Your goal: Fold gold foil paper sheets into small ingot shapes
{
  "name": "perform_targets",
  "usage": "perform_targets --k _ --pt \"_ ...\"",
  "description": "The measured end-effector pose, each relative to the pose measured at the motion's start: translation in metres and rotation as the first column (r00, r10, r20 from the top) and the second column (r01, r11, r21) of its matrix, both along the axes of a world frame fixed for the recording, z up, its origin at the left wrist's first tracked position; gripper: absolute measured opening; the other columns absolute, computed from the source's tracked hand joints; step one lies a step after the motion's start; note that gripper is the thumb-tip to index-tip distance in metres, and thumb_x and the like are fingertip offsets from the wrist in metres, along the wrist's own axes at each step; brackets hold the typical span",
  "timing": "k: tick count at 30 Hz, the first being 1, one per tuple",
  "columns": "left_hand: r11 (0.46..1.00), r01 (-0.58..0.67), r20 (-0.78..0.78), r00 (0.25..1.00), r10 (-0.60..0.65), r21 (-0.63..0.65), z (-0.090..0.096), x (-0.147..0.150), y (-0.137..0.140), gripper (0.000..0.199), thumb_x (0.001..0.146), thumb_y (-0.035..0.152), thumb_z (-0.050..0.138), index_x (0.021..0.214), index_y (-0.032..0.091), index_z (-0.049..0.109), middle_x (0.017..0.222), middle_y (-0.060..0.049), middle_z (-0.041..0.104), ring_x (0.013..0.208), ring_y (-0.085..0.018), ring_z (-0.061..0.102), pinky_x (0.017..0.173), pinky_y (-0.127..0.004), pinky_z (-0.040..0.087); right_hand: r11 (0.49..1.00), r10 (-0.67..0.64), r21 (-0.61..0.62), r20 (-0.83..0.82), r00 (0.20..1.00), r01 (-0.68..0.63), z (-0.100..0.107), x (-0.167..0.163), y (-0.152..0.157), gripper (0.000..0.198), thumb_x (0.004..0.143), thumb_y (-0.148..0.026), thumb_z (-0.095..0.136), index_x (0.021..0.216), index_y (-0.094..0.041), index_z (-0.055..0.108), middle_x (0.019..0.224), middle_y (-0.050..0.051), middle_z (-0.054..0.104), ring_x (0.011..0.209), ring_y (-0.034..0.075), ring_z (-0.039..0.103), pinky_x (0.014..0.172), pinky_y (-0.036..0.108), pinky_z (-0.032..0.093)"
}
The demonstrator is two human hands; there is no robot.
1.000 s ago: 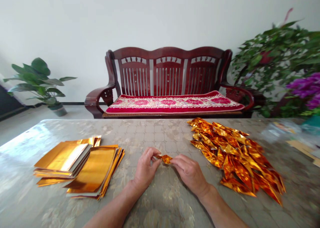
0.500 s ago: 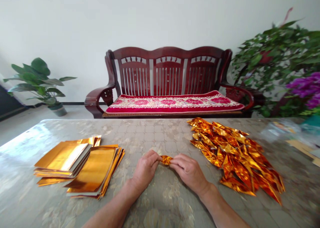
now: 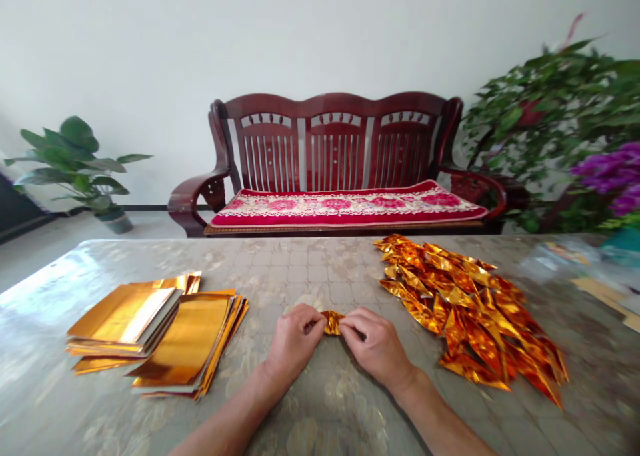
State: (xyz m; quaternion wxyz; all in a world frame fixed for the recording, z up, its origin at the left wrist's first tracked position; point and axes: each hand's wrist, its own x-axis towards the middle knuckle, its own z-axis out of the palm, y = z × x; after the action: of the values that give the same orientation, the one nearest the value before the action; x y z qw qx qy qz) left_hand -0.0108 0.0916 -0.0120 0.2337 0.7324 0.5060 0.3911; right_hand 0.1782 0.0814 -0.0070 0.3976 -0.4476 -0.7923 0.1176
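Observation:
Between my two hands is a small folded piece of gold foil paper (image 3: 333, 322), its ends hidden in my fingers. My left hand (image 3: 296, 336) pinches its left end between thumb and fingers. The right end is pinched by my right hand (image 3: 376, 345). Both hands are low over the middle of the table. To the left lie two stacks of flat gold foil sheets, the farther stack (image 3: 120, 316) and the nearer stack (image 3: 187, 339). A heap of folded, pointed gold foil pieces (image 3: 465, 303) lies to the right.
The table (image 3: 295, 263) has a patterned grey cover. Clear plastic bags (image 3: 557, 259) and flat cardboard (image 3: 603, 296) lie at its right edge. Beyond it stands a dark wooden bench (image 3: 333, 146) with a red floral cushion (image 3: 345, 205). Potted plants (image 3: 77, 163) flank the bench.
Both hands still grip the foil at its ends. My left fingers have curled in and turned slightly, and the foil's visible middle now looks a little taller.

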Motion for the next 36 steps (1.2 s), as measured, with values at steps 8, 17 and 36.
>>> perform_targets --k 8,17,36 --pt "0.997 -0.063 0.071 0.995 0.066 -0.044 -0.009 0.000 0.001 0.022 0.083 0.016 0.056 0.088 0.022 0.076 0.084 -0.003 0.075 0.077 -0.016 0.067 0.071 -0.026 0.049 0.999 -0.036 -0.008 -0.027 0.999 0.036 -0.005 -0.001 0.002 0.022 0.090 -0.013 0.054 0.092 -0.022 0.075 0.081 0.004 0.072 0.075 0.016 0.068 0.068 0.024 0.052" --pt "0.988 -0.107 0.112 0.986 0.120 -0.108 -0.009 0.001 0.000 0.026 0.079 0.014 0.055 0.088 0.024 0.077 0.084 -0.002 0.076 0.077 -0.017 0.068 0.073 -0.028 0.051 0.998 -0.063 -0.006 -0.010 0.998 0.063 -0.005 -0.002 0.001 0.024 0.090 -0.014 0.054 0.091 -0.023 0.076 0.079 0.004 0.072 0.072 0.016 0.069 0.064 0.023 0.052" --pt "0.989 -0.096 0.214 0.970 0.119 -0.114 -0.013 0.002 0.005 0.020 0.085 0.023 0.057 0.091 0.023 0.076 0.090 -0.004 0.077 0.084 -0.020 0.070 0.079 -0.032 0.054 0.999 -0.051 -0.003 -0.013 0.999 0.051 0.000 0.002 -0.002 0.031 0.089 -0.013 0.044 0.104 -0.023 0.069 0.095 0.004 0.075 0.088 0.019 0.071 0.079 0.030 0.056"
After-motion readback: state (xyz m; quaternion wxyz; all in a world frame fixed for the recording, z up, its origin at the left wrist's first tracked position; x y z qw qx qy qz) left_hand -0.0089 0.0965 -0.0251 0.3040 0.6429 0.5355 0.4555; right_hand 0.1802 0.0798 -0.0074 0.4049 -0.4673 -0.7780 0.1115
